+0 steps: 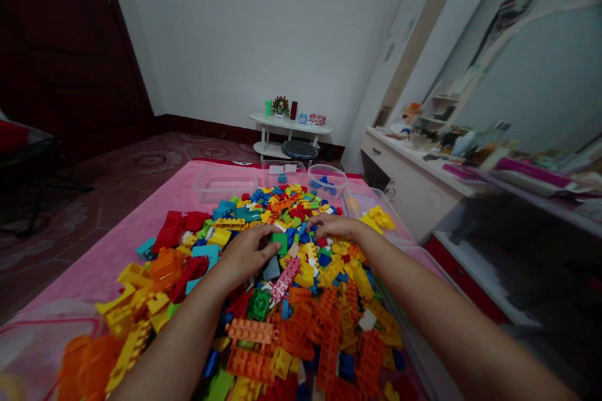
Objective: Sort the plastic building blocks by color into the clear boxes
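A big heap of coloured plastic building bricks (pixel 301 301) covers a pink cloth (pixel 141 213). My left hand (pixel 247 254) rests on the heap near its middle, fingers curled round a green brick (pixel 281 241). My right hand (pixel 336 225) lies palm down a little farther back and to the right, fingers bent onto the bricks; what is under them is hidden. A pink studded strip (pixel 286 280) lies just in front of my left hand. Orange plates (pixel 324 332) crowd the near part of the heap.
Clear plastic tubs (pixel 221 185) and a round clear bowl (pixel 328 180) with blue bricks stand at the heap's far edge. A tray with yellow bricks (pixel 380 218) sits right. A white dresser (pixel 418 175) is right, a small white shelf table (pixel 289 131) behind, a dark door (pixel 61 44) left.
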The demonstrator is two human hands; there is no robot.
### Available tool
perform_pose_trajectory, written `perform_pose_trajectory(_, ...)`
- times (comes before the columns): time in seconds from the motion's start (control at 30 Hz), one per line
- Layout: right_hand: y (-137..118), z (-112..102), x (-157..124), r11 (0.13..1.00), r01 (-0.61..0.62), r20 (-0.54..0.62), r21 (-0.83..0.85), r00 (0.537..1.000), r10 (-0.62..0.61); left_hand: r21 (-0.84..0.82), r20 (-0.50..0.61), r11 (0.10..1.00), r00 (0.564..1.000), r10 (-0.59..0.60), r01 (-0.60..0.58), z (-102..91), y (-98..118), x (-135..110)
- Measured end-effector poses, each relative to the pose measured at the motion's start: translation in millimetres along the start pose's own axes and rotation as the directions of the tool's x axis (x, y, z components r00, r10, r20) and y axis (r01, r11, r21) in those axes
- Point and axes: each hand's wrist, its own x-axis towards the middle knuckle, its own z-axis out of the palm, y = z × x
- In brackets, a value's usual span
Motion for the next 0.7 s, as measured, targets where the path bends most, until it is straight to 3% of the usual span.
perform_pose_trajectory(0.37,-13,14,-21,0.987,0.097,-0.006,0.130,0.995,-0.097,0.025,-0.005,1.000,1.000,0.013,-0.013,1.3,-5,1)
perform_pose_trajectory(0.53,-21,16,-46,0.958,0.224,-0.023,0.178,0.974,-0.224,0.056,-0.020,0.998,1.000,0.007,-0.005,0.2,-2,-1)
perform_pose_trajectory(0.7,-28,19,-68,0.955,0.243,-0.081,0.171,0.969,-0.232,0.090,-0.023,0.996,1.000,-0.011,0.013,-2.1,4,-3)
